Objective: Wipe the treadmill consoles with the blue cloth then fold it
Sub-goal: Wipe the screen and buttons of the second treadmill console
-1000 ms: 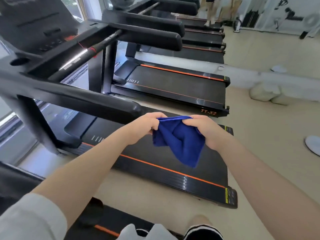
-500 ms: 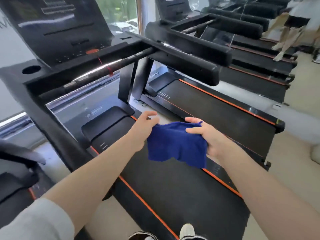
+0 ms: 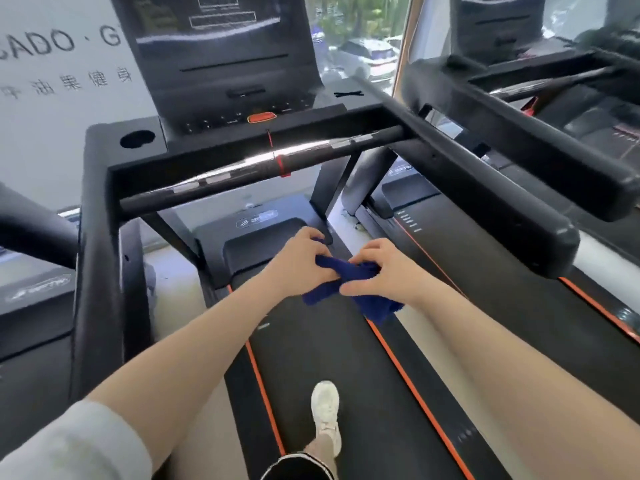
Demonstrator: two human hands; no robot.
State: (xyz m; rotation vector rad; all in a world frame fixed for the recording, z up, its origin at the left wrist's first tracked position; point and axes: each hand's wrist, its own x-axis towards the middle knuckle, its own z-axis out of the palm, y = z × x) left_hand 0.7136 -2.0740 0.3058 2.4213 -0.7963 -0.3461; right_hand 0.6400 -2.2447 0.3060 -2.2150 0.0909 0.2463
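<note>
**Head view: both hands bunch the blue cloth in front of the treadmill console**

The head view looks down over a black treadmill. Its console (image 3: 221,60) stands upright ahead, with an orange button (image 3: 261,117) at its lower edge and a red cord (image 3: 275,154) hanging from there to the crossbar (image 3: 259,161). A round cup holder (image 3: 137,138) is sunk into the tray left of the console; its inside is dark, and what it holds cannot be told.

The blue cloth (image 3: 360,289) is held in the air over the front end of the running belt (image 3: 329,358), below the crossbar and well short of the console. It is crumpled, with a loose corner hanging down to the right.

Both forearms reach forward side by side. The left hand (image 3: 301,261) grips the upper left part of the cloth with curled fingers. The right hand (image 3: 384,268) pinches the right part, thumb underneath and fingers bent over the top. The two hands almost touch.

A white shoe (image 3: 325,410) stands on the belt. A second treadmill (image 3: 519,188) stands just to the right.
</note>
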